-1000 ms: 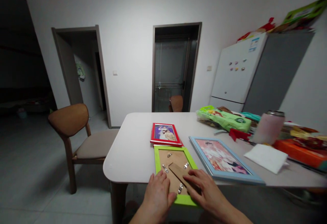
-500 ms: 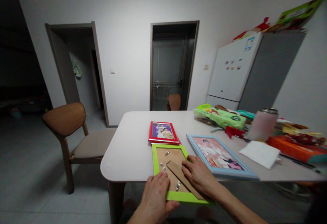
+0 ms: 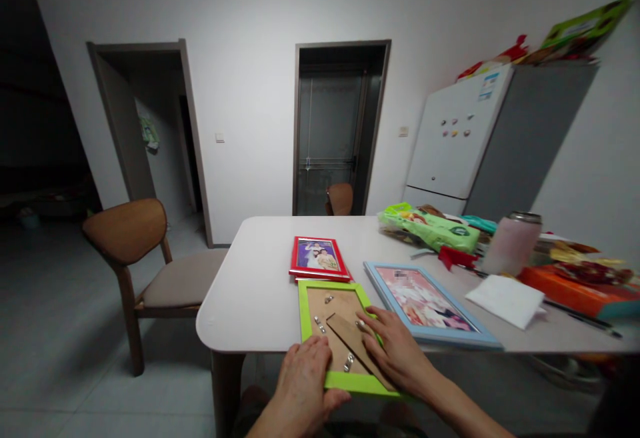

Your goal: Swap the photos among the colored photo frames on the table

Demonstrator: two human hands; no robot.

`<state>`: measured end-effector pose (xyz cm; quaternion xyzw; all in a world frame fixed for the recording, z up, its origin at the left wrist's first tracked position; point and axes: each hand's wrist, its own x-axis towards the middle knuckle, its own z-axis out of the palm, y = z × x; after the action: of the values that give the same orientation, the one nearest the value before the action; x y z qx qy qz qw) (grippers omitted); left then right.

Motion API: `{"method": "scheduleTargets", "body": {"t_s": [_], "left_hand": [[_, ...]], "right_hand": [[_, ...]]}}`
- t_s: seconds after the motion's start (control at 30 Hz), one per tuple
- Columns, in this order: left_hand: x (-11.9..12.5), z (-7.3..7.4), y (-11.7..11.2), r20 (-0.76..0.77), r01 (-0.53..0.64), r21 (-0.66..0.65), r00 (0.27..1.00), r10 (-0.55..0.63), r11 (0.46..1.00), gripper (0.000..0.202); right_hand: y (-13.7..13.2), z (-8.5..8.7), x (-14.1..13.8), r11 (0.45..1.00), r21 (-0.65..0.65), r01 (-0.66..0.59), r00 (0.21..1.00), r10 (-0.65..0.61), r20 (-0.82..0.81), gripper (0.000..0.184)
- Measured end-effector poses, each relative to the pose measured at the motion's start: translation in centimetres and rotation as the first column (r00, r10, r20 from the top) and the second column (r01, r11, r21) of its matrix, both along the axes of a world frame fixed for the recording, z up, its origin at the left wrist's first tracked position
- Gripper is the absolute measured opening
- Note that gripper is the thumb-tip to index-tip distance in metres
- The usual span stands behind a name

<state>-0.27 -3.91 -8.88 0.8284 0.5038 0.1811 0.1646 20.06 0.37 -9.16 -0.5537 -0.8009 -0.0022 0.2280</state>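
On my screen I see a white wall (image 3: 250,91) with two gray door frames (image 3: 195,138). A brown chair (image 3: 127,228) stands at left, a fridge (image 3: 450,158) at upper right. The gray floor (image 3: 55,358) looks dim.

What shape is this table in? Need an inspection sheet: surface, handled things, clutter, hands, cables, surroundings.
Surface: white round-cornered table.
Handled things: lime-green rectangular picture frame, brown backing board facing up, silvery metal clips.
Clutter: red picture frame, light-blue picture frame, pink bottle, flat white paper or cloth, green plastic packet.
Hands: left hand on the frame's near left corner; right hand over its right side.
Cables: nothing certain; slim black item unclear.
Surroundings: brown wooden chair, white-gray refrigerator.
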Motion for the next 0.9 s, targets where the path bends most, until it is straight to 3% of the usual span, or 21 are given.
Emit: {"method": "scheduleTargets", "body": {"t_s": [0.17,0.3,0.67,0.9], "left_hand": [[-0.1,0.2,-0.2,-0.016,-0.006,-0.002,1.000,0.006,1.000,0.053],[-0.1,0.2,-0.2,-0.008,-0.008,0.002,1.000,0.008,1.000,0.058],[-0.4,-0.3,0.0,0.011,-0.012,0.016,1.000,0.011,1.000,0.056],[-0.7,-0.9,0.4,0.015,-0.005,0.038,1.000,0.004,0.999,0.060]], "right_hand": [[-3.0,1.0,-1.3,0.961,-0.060,-0.271,0.963,0.271,-0.002,0.029],[-4.0,1.8,-1.8,0.933,-0.105,-0.343,0.938,0.346,0.010,0.027],[-4.0,2.0,-1.0,0.909,-0.137,-0.394,0.917,0.398,0.006,0.038],[0.1,1.9,-4.4,0.954,-0.078,-0.290,0.957,0.289,-0.020,0.034]]}}
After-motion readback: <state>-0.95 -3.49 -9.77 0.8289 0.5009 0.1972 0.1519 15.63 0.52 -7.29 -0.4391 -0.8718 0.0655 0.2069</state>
